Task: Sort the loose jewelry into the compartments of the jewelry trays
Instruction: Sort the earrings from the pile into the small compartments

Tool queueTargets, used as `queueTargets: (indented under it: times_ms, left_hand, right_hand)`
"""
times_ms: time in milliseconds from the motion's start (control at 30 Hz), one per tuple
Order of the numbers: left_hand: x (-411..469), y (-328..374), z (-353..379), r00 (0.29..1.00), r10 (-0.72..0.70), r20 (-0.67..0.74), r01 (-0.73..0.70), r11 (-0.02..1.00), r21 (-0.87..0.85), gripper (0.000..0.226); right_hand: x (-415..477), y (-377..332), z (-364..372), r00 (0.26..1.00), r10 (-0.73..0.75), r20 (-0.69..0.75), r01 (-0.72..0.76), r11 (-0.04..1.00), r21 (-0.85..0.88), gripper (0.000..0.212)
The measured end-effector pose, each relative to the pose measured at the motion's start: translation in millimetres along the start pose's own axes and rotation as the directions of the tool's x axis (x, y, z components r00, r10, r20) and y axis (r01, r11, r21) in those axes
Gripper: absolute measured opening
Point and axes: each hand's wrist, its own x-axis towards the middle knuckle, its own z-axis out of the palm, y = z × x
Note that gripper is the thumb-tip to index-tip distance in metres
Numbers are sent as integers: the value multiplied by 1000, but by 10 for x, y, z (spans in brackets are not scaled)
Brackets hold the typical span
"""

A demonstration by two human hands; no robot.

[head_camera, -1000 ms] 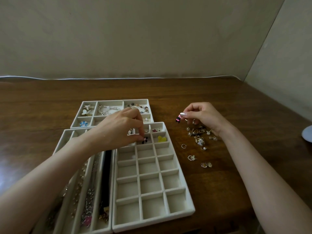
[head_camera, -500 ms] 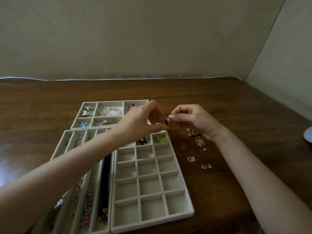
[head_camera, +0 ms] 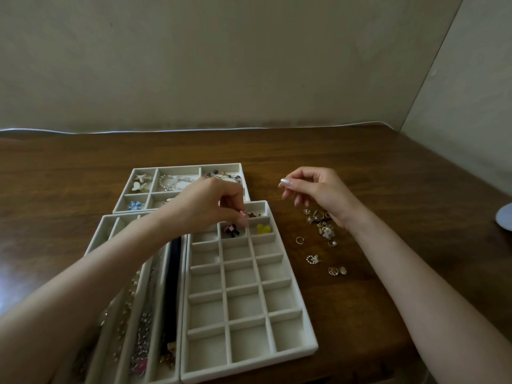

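head view shows the left hand (head_camera: pixel 213 206) over the far end of the grid tray (head_camera: pixel 245 307). its fingers are curled down and pinched close, with the tips low by a cell wall. i cannot tell if a tiny piece is between the tips or if they hold nothing. just under them, in the middle cell of the second row, lies a black and pink charm (head_camera: pixel 232 230). a yellow piece (head_camera: pixel 263 229) sits in the cell beside it. the right hand (head_camera: pixel 318 192) hangs above the table (head_camera: pixel 388 176) with its fingers loosely curled. its thumb and first finger are close together, and i see nothing in them. the pile (head_camera: pixel 322 225) of loose bits lies on the table just right of the tray, partly under that wrist. i think the step is to put a piece in with the charm. to do it well, keep the tips low and right over that cell. open them only a little, so the piece drops flat and does not hop into the next cell. lift the hand straight up so it does not bump the tray. then the right hand can pick one bit from the pile, not a clump.
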Motion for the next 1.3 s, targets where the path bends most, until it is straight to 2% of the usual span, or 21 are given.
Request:
queueTargets:
  times_ms: [133,233,533,633,833,967,1033,1100,1233,1300]
  left_hand:
    - [-19,-36,14,995,-27,95,15,992,125,15]
    - [-21,-29,21,994,-37,102,21,988,155,23]
    - [-17,-107,24,986,8,-164,5,997,80,23]
    - [-14,-104,44,983,22,-181,-8,997,81,22]
    - [-19,-98,67,976,98,-197,-81,993,91,21]
    - [-15,-119,80,959,162,-235,-134,983,128,29]
    - [8,-94,112,942,205,-267,-171,975,143,24]
    - [47,6,174,940,249,-232,-218,964,152,17]
    - [173,290,377,915,401,-39,-377,888,262,28]
    - [282,417,499,917,398,33,-387,864,322,30]
  right_hand:
    - [13,21,-88,994,36,-101,-32,999,38,12]
    - [14,24,-104,992,35,-124,-30,998,47,12]
    - [22,24,-169,990,66,-124,-68,998,-14,13]
    - [15,21,-214,991,81,-109,-87,995,-53,10]
    - [-17,-1,-340,976,210,57,-190,951,-245,8]
    - [-18,9,-365,966,257,39,-233,922,-310,7]
    - [-9,13,-352,968,252,1,-240,924,-298,6]
    - [12,34,-346,972,224,-72,-235,928,-289,4]
    - [43,119,-358,965,140,-221,-213,912,-351,2]
    - [48,147,-372,959,115,-261,-209,906,-369,4]
